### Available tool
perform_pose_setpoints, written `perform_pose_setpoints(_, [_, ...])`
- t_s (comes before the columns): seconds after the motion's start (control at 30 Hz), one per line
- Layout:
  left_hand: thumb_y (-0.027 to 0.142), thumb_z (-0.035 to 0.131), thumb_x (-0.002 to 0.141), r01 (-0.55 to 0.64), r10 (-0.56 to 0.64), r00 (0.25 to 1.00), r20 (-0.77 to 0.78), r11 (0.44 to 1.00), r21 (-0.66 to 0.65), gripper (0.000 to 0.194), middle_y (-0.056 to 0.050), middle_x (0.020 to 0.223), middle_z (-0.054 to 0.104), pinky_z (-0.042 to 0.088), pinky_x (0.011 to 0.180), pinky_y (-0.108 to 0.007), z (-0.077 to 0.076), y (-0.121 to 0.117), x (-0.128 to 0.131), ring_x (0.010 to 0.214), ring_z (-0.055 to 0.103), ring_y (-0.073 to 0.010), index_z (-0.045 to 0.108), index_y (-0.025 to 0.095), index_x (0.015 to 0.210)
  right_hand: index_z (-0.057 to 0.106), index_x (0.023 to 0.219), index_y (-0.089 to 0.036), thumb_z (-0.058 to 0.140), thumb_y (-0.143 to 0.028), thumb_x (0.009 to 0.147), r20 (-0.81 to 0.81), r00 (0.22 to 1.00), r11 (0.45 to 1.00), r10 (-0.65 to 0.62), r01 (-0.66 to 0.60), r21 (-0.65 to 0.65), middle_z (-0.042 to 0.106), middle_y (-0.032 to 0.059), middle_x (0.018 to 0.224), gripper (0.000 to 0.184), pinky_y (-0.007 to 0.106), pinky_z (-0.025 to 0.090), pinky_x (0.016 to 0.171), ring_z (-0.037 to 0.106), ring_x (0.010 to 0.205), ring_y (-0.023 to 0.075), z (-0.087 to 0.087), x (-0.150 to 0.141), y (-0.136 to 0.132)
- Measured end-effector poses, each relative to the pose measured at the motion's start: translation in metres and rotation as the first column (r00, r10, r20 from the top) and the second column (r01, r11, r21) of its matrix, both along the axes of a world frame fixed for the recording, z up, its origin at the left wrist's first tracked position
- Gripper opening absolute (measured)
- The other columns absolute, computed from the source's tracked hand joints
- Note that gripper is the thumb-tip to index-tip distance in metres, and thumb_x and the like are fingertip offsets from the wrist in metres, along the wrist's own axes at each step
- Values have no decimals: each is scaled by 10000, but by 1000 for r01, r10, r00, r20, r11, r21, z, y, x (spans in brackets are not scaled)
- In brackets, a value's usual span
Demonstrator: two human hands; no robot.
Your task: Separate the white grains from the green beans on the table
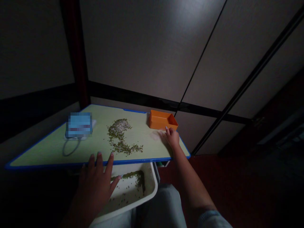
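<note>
My left hand [97,180] is open with its fingers spread, fingertips at the near blue edge of the table [47,148]. Under it lies a white tub [153,183] holding small green-brown bits like seeds. My right hand [173,136] is closed, thumb and fingers pinched together, just in front of an orange box [158,122]. Whatever those fingers hold, if anything, is too small to make out. Pale bits [156,135] lie on the tabletop beside this hand. A curved scatter of green-brown seed-like bits [121,139], mixed with paler ones, spreads over the middle of the table.
On the table's left side is a blurred blue device [79,125] with a white cable loop [71,148]. A large panelled wall [147,57] rises behind the table. My knees [163,202] are below, beside the tub, and red floor [213,174] shows at right.
</note>
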State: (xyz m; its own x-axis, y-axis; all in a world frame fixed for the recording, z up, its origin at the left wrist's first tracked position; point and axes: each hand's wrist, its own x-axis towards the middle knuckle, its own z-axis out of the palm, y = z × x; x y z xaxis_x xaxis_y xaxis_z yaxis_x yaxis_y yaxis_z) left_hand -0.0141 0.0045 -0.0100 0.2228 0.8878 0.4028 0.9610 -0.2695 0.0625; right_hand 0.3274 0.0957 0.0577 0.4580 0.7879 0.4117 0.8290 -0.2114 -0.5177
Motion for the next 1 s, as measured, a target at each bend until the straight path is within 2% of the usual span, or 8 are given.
perform_pose_setpoints(0.2, [445,458,858,-5,6,999,-51,1000,30,664,-343,1526,422,357,1080,-724,-5,5,-3,1464,338,-521,495,115,1433,504,605,-213,402,-515,959,-257,966,995,-5,31,95,591,5,591,476,247,291,549,483,562,140,-12,35,2])
perform_pose_setpoints(0.33, [468,442,870,7,-3,998,-62,998,61,674,-363,1522,415,344,1070,-763,-6,6,-4,1456,344,-529,482,110,1440,472,574,-220,409,-544,940,-313,950,988,2,46,146,556,-15,561,492,244,296,543,469,548,135,-17,34,1])
perform_pose_setpoints(0.47, [444,426,887,-7,12,998,-64,997,80,661,-356,1531,407,320,1106,-751,-3,2,-2,1477,317,-518,466,99,1450,483,572,-215,426,-517,945,-295,955,991,34,6,133,536,-27,559,483,242,299,552,469,550,130,-15,28,-2])
perform_pose_setpoints(0.6, [422,446,889,10,-4,999,-52,995,103,654,-357,1531,403,322,1119,-738,-2,-1,-2,1492,294,-518,462,88,1452,543,632,-198,420,-469,981,-140,989,996,54,-45,72,572,-18,610,459,241,286,572,475,587,129,-12,18,-6])
perform_pose_setpoints(0.7, [427,465,882,15,-11,999,-35,992,121,665,-325,1552,403,324,1124,-743,-8,0,-4,1500,293,-503,438,129,1475,629,726,-187,423,-431,1009,56,988,989,145,-144,-22,662,12,689,426,249,289,599,525,631,135,-6,0,-9])
perform_pose_setpoints(0.83, [443,476,879,-1,7,999,-41,989,151,685,-313,1559,401,305,1140,-743,-18,3,-8,1498,303,-498,413,146,1493,706,887,-189,461,-387,1020,311,867,917,389,-333,-218,761,71,846,342,259,349,705,644,754,167,7,-41,-5])
perform_pose_setpoints(0.93, [475,462,884,7,5,996,-84,989,146,704,-329,1556,392,317,1138,-728,-20,4,-9,1490,314,-505,401,136,1498,709,1021,-185,412,-412,1047,398,776,866,490,-380,-325,781,107,932,375,284,386,775,694,829,199,17,-77,8])
perform_pose_setpoints(1.0, [478,462,881,-3,18,994,-104,990,144,714,-335,1553,390,325,1136,-718,-19,4,-9,1479,331,-509,394,128,1500,693,1096,-180,390,-421,1055,422,749,853,511,-381,-356,782,127,979,390,301,406,790,711,865,217,20,-98,22])
